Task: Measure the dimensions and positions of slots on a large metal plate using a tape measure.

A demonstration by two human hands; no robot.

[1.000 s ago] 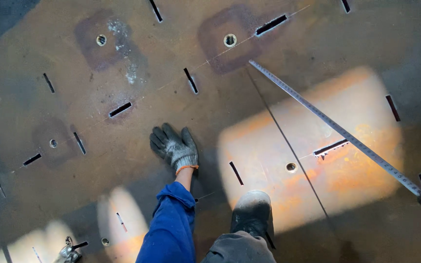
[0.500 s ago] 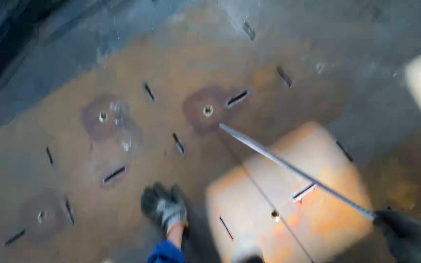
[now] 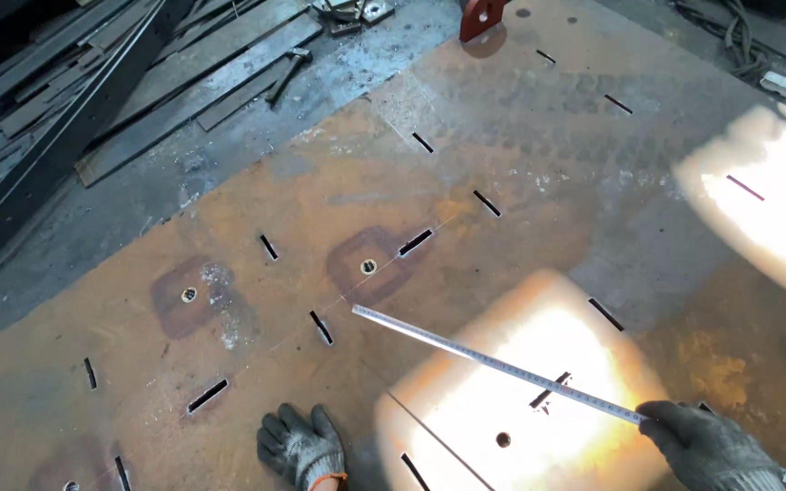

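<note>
A rusty steel plate [image 3: 520, 136] with slots and holes fills the floor. On it a long steel ruler [image 3: 502, 364] runs from near right to far left, its free tip near a hole [image 3: 368, 266]. The right hand [image 3: 707, 445], gloved, grips its near end; the left hand [image 3: 302, 447] lies spread flat on the plate, apart from the ruler.

At my eleven o'clock a heap of steel strips [image 3: 75, 82] lies on the grey floor [image 3: 229, 155], with a hammer [image 3: 286, 71] among them. A red lug [image 3: 479, 16] stands at twelve, and cables [image 3: 730, 32] coil at one o'clock.
</note>
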